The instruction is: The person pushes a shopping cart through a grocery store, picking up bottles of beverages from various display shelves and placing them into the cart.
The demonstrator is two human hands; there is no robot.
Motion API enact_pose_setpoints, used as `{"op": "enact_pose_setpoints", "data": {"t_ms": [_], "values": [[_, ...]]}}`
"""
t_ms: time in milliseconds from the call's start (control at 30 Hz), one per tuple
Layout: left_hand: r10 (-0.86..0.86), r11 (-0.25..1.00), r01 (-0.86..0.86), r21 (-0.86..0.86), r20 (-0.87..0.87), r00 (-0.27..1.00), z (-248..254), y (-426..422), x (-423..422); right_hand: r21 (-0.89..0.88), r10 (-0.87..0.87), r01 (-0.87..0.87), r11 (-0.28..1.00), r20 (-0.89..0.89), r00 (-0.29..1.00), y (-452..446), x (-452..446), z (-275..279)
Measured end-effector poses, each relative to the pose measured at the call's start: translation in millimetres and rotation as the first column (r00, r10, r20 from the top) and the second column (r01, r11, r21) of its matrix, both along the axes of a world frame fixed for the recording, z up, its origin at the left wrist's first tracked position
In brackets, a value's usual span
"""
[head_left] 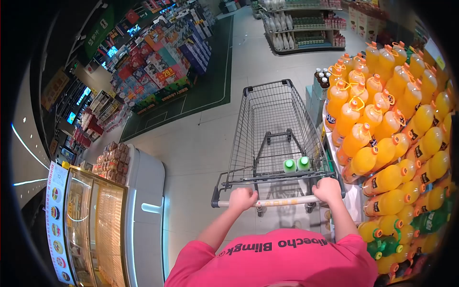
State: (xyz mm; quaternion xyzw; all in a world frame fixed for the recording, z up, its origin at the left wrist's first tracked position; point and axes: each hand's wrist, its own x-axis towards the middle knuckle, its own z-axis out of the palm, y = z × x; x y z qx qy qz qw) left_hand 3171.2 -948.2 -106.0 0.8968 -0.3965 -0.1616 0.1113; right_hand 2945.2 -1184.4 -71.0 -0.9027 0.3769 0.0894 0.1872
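Note:
A grey wire shopping cart (282, 107) stands in front of me, its basket stretching forward. My left hand (243, 198) is wrapped around the left part of its pale handlebar (282, 203). Near the bar's right end, my right hand (328, 190) grips it as well. Inside the basket, close to the handle, are two bottles with green caps: one green-capped bottle (289, 165) on the left and another green-capped bottle (303, 163) beside it. The fingertips of both hands are hidden beneath the bar.
Stacked orange drink bottles (382, 158) rise close along the cart's right side. On the left stand a glass display case (95, 225) and a white counter (148, 191). Boxed goods (162, 62) are piled farther left; a shelf unit (308, 28) stands ahead beyond the tiled floor (201, 138).

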Motion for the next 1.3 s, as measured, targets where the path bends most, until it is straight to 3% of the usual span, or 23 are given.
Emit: {"op": "enact_pose_setpoints", "data": {"t_ms": [167,333,900,967,1100,1300], "values": [[0.027,0.998,-0.026,0.058,-0.016,1.0,1,-22,34,0.032,0.042,-0.042,0.999,0.008,0.999,-26,30,-7],[0.04,0.999,-0.04,-0.004,0.003,0.999,-3,-45,75,0.055,0.065,-0.064,0.996,-0.027,0.998,-52,76,-2],[-0.065,0.996,0.064,-0.068,-0.01,0.998,-8,-139,232,0.071,-0.057,0.069,0.995,-0.161,0.985,-130,224,-9],[-0.066,0.99,0.067,-0.121,0.011,0.998,-10,-146,245,0.054,-0.073,0.081,0.995,-0.144,0.987,-137,236,-15],[-0.097,0.995,0.097,0.011,0.011,0.995,-7,-165,277,0.047,-0.037,0.042,0.998,-0.091,0.995,-147,258,-21],[-0.097,0.994,0.1,-0.044,0.061,0.993,-12,-192,317,0.025,0.03,-0.029,0.999,-0.019,0.999,-167,290,-24]]}}
